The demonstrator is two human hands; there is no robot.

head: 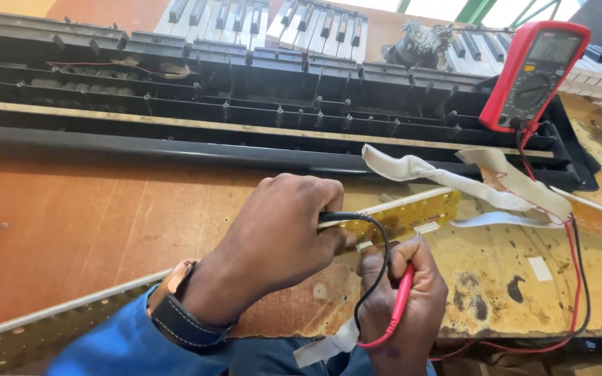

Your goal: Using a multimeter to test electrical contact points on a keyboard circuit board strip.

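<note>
My left hand (283,233) grips a black test probe (339,216), its tip lying against a long yellow circuit board (405,217) on the workbench. My right hand (402,306) holds a red test probe (403,296) upright, just below the board's near edge. Red and black leads (580,278) curve from the probes along the right side up to a red multimeter (534,73) that leans on a black keyboard chassis (245,104). White flat ribbon cables (454,177) lie across the board's right end.
Loose sets of black and white piano keys (280,24) lie behind the opened chassis. The wooden bench (71,230) is scuffed and stained at the right. A second long circuit strip (50,324) runs along the near left edge. I wear a wristwatch (175,306).
</note>
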